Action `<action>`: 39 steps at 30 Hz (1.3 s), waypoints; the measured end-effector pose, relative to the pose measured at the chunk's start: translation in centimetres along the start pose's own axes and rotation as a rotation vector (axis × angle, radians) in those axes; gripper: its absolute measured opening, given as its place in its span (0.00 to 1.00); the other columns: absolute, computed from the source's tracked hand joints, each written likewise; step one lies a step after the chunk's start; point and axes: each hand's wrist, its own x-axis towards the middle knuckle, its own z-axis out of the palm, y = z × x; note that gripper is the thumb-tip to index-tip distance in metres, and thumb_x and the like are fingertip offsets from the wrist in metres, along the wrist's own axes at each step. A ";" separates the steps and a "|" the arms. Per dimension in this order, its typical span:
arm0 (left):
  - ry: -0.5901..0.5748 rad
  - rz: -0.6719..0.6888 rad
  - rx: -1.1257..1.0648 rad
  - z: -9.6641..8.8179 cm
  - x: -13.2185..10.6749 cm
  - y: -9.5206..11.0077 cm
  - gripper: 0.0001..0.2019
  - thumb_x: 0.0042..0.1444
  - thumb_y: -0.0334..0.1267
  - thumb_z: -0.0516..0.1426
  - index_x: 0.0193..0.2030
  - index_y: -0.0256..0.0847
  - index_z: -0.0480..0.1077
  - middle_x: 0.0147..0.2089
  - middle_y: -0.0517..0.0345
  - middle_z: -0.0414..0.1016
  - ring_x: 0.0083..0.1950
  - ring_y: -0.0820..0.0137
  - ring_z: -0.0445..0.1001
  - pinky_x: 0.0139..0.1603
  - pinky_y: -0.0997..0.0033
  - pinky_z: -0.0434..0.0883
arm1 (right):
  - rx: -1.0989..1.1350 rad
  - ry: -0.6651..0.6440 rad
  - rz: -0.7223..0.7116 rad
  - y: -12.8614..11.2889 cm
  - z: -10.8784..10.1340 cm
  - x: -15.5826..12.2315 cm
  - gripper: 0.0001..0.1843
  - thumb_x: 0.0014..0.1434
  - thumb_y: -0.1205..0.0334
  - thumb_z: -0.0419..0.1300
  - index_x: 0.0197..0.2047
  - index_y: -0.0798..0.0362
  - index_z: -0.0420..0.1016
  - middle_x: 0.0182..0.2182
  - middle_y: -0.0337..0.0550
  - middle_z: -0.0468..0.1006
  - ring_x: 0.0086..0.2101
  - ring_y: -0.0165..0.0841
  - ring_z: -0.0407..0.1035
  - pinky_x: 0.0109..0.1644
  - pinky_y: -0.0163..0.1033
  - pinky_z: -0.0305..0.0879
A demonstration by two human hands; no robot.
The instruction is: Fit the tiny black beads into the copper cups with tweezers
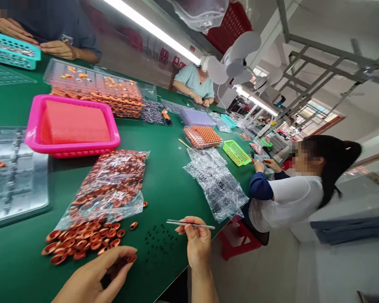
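Between the thumb and fingers of my left hand (97, 275) is a small copper-coloured oval part (132, 258). My right hand (198, 242) pinches a pair of metal tweezers (173, 222), their tips pointing left above the green table. Below the tweezer tips lie many tiny black dot-like pieces (158, 242), scattered on the table. Just beyond my left hand sits a loose heap of copper-coloured oval parts (82, 242). They spread from the mouth of a clear plastic bag (113, 181) full of the same parts.
A pink basket (72, 151) with a red block stands behind the bag. Left is a clear tray (15, 181) with one oval part. Plastic bags (216, 185) lie at the table's right edge, by a green basket (236, 153). Co-workers (290, 202) sit around the table.
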 end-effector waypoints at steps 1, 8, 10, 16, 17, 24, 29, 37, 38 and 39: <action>-0.012 -0.008 0.005 -0.4 0.0 0.8 0.09 0.60 0.45 0.60 0.41 0.48 0.80 0.36 0.59 0.85 0.33 0.65 0.83 0.35 0.76 0.80 | -0.052 0.027 -0.038 -0.2 -0.1 0.0 0.16 0.60 0.49 0.70 0.41 0.53 0.81 0.32 0.44 0.85 0.27 0.35 0.80 0.33 0.40 0.77; -0.106 -0.119 -0.026 -2.4 -0.7 5.6 0.10 0.61 0.35 0.53 0.41 0.41 0.76 0.35 0.56 0.81 0.33 0.70 0.78 0.37 0.73 0.76 | -0.015 0.022 0.111 -2.0 -1.9 0.0 0.15 0.54 0.55 0.75 0.40 0.52 0.79 0.33 0.40 0.85 0.28 0.30 0.78 0.36 0.37 0.76; -0.092 -0.159 -0.061 -2.4 -0.9 5.8 0.10 0.59 0.35 0.53 0.40 0.40 0.76 0.34 0.57 0.80 0.32 0.70 0.77 0.35 0.73 0.76 | -0.086 0.032 0.052 -2.6 -2.0 0.1 0.13 0.55 0.57 0.74 0.41 0.53 0.79 0.33 0.42 0.85 0.29 0.31 0.78 0.35 0.37 0.75; -0.074 -0.206 -0.129 -1.5 -0.9 4.9 0.09 0.61 0.35 0.54 0.42 0.39 0.75 0.34 0.56 0.80 0.32 0.70 0.76 0.34 0.72 0.75 | -0.370 -0.073 -0.042 -3.2 -0.5 -0.3 0.08 0.60 0.60 0.70 0.42 0.52 0.81 0.37 0.44 0.85 0.36 0.35 0.80 0.42 0.41 0.78; -0.063 -0.191 -0.136 -1.3 -0.9 4.7 0.09 0.62 0.35 0.54 0.42 0.39 0.76 0.34 0.56 0.80 0.32 0.71 0.76 0.34 0.72 0.75 | -0.410 -0.079 -0.077 -3.0 -0.3 -0.4 0.08 0.60 0.60 0.70 0.43 0.51 0.81 0.38 0.44 0.85 0.38 0.36 0.81 0.44 0.41 0.79; -0.004 -0.163 -0.174 -1.6 -0.8 4.1 0.09 0.64 0.34 0.55 0.44 0.39 0.76 0.35 0.57 0.80 0.33 0.72 0.77 0.35 0.73 0.75 | -0.612 -0.250 -0.278 -2.6 0.2 -0.5 0.06 0.64 0.65 0.65 0.45 0.49 0.80 0.39 0.43 0.84 0.40 0.36 0.79 0.44 0.42 0.77; 0.019 -0.161 -0.173 -1.9 -0.7 4.3 0.08 0.64 0.33 0.56 0.44 0.39 0.77 0.35 0.57 0.80 0.33 0.72 0.77 0.35 0.74 0.75 | -0.646 -0.283 -0.350 -2.5 0.7 -0.5 0.07 0.64 0.68 0.64 0.45 0.49 0.79 0.38 0.43 0.83 0.39 0.35 0.78 0.43 0.43 0.76; -0.001 -0.195 -0.211 -2.0 -0.6 4.1 0.08 0.64 0.35 0.57 0.45 0.37 0.77 0.36 0.56 0.81 0.33 0.72 0.78 0.35 0.74 0.76 | -0.664 -0.276 -0.365 -2.5 1.1 -0.6 0.07 0.64 0.69 0.64 0.44 0.49 0.78 0.37 0.42 0.83 0.38 0.34 0.78 0.43 0.42 0.75; -0.002 -0.196 -0.215 -2.0 -0.6 4.1 0.08 0.63 0.34 0.57 0.45 0.37 0.77 0.36 0.56 0.81 0.33 0.72 0.78 0.35 0.74 0.76 | -0.661 -0.277 -0.366 -2.5 1.1 -0.6 0.07 0.64 0.69 0.64 0.44 0.49 0.78 0.37 0.42 0.83 0.38 0.34 0.78 0.43 0.42 0.75; -0.004 -0.194 -0.220 -2.0 -0.6 4.1 0.08 0.63 0.34 0.57 0.45 0.37 0.77 0.37 0.56 0.81 0.33 0.72 0.78 0.35 0.74 0.76 | -0.657 -0.276 -0.365 -2.5 1.1 -0.6 0.07 0.64 0.69 0.64 0.44 0.49 0.78 0.37 0.42 0.83 0.38 0.34 0.78 0.43 0.42 0.75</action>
